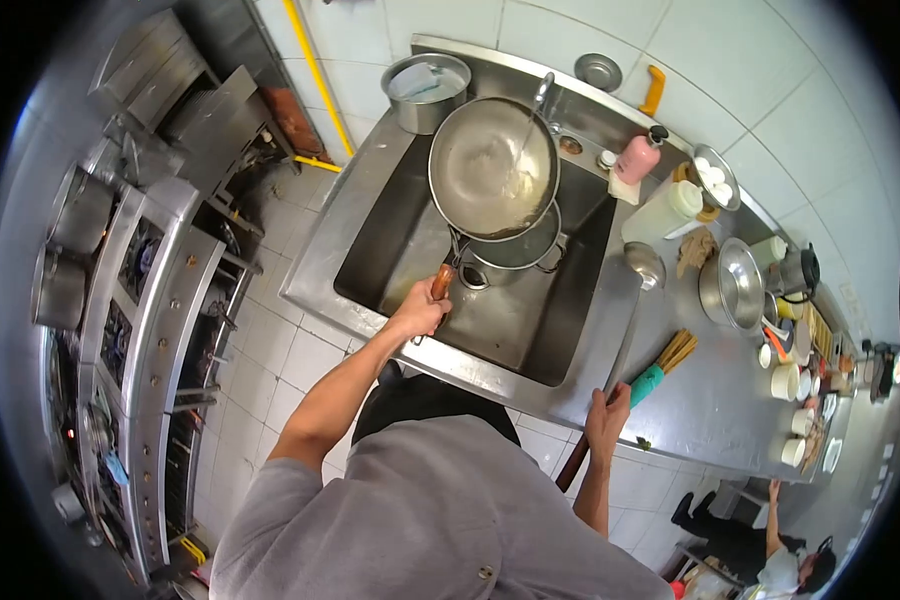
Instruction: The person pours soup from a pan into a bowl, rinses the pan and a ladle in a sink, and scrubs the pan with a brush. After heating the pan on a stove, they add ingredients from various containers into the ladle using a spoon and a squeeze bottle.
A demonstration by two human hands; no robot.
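Observation:
My left hand (422,308) is closed around the wooden handle (442,282) of a wide metal wok (475,185). The wok is over the sink (510,335), under the faucet (543,92), and water runs into it. Beneath its near rim a metal pot (525,248) stands in the sink. My right hand (605,415) grips the long handle of a ladle (646,264), whose bowl rests over the counter at right. Beside my right fingers lies a bamboo brush (662,368) with a teal-wrapped grip.
A metal pot (426,88) stands at the sink's back left corner. Along the right counter are a pink pump bottle (638,155), a white bottle (665,212), a steel bowl (735,290) and several small containers. Stoves (160,330) line the left. Another person (770,550) is at lower right.

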